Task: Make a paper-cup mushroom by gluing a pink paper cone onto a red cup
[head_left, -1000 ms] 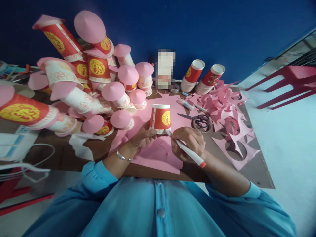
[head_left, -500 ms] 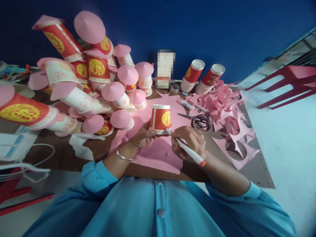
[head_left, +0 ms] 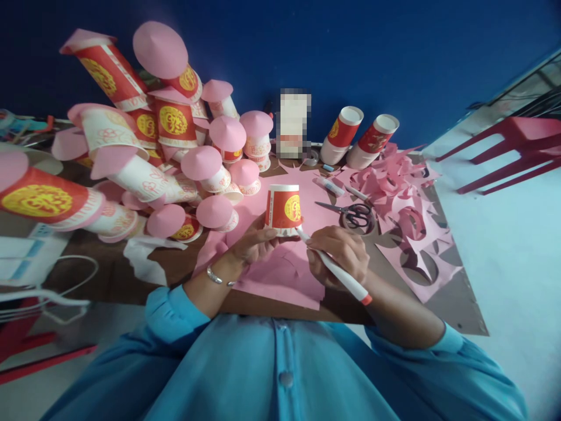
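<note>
My left hand (head_left: 256, 244) grips a red and white paper cup (head_left: 280, 206) with a yellow round emblem, its thumb along the lower rim. My right hand (head_left: 339, 254) is closed round a white marker pen (head_left: 344, 275) with an orange-red end. The pen's tip points at the white band near the bottom of the cup; whether it touches cannot be made out. Beneath both hands lies a pink paper sheet (head_left: 258, 280). Black-handled scissors (head_left: 357, 215) rest just beyond my right hand, over a roll of tape (head_left: 367, 227).
Several cups with pink paper cones (head_left: 175, 120) crowd the left side. Two cup stacks (head_left: 342, 137) stand at the back near a pixelated upright object (head_left: 293, 123). Pink paper scraps (head_left: 403, 187) cover the right side. A red stool (head_left: 517, 137) stands beyond the table.
The cup has shifted and turned slightly to the left. My right hand and the pen have moved a little right and down, the pen tip easing away from its earlier spot.
</note>
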`<state>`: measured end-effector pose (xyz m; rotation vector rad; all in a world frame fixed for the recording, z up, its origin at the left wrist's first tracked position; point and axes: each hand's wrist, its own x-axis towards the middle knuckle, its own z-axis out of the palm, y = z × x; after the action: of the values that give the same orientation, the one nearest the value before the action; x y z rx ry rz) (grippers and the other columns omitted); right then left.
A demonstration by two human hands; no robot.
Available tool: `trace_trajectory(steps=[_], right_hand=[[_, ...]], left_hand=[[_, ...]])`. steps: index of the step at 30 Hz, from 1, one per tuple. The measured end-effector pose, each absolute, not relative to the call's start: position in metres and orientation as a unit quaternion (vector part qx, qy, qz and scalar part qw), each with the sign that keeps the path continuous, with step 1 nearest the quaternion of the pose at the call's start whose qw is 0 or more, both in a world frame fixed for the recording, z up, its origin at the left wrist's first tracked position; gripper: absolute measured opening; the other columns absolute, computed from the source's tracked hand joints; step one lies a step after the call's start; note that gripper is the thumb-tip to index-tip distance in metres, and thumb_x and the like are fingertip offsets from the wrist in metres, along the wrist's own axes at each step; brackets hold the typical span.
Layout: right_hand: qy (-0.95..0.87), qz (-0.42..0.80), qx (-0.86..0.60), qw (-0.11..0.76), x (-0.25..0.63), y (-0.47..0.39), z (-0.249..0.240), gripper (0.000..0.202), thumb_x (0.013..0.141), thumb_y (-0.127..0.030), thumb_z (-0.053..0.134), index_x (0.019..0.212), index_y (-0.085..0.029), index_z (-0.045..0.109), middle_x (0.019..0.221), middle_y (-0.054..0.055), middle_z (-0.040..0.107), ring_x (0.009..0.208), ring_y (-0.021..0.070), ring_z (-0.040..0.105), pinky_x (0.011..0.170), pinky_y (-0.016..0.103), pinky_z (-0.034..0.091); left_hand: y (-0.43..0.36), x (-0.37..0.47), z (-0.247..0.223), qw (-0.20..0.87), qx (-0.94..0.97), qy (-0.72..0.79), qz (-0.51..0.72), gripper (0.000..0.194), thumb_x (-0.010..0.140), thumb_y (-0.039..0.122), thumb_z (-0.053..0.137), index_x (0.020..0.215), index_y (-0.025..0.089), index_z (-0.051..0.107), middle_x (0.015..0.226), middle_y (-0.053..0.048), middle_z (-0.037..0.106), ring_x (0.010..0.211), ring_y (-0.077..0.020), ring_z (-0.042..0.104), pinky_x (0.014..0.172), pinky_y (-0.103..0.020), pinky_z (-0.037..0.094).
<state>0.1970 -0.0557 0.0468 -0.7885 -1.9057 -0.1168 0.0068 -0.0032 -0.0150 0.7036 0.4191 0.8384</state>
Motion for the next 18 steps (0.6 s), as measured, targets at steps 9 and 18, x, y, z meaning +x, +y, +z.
trace_trajectory(steps=[9,18], right_hand=[[-0.773,-0.037,-0.356,0.524,0.198,-0.046,0.029,0.031,0.098,-0.015,0.060,0.128,-0.021,0.059,0.092,0.008,0.075,0.084,0.0213,0.075,0.069,0.034,0.062],[-0.802,-0.026,-0.338,0.493,0.201,-0.047,0.017,0.040,0.097,-0.013,0.062,0.136,-0.021,0.058,0.109,0.012,0.078,0.101,0.0240,0.078,0.082,0.038,0.066]], left_hand=[[0.000,0.007,-0.011,0.825,0.310,0.200,0.429,0.068,0.076,0.039,0.082,0.138,0.022,0.062,0.108,-0.009,0.080,0.108,-0.0314,0.076,0.101,-0.047,0.059],[-0.001,0.005,-0.020,0.823,0.335,0.220,0.403,0.073,0.070,0.033,0.086,0.138,0.027,0.060,0.117,-0.010,0.078,0.117,-0.0344,0.073,0.098,-0.049,0.060]])
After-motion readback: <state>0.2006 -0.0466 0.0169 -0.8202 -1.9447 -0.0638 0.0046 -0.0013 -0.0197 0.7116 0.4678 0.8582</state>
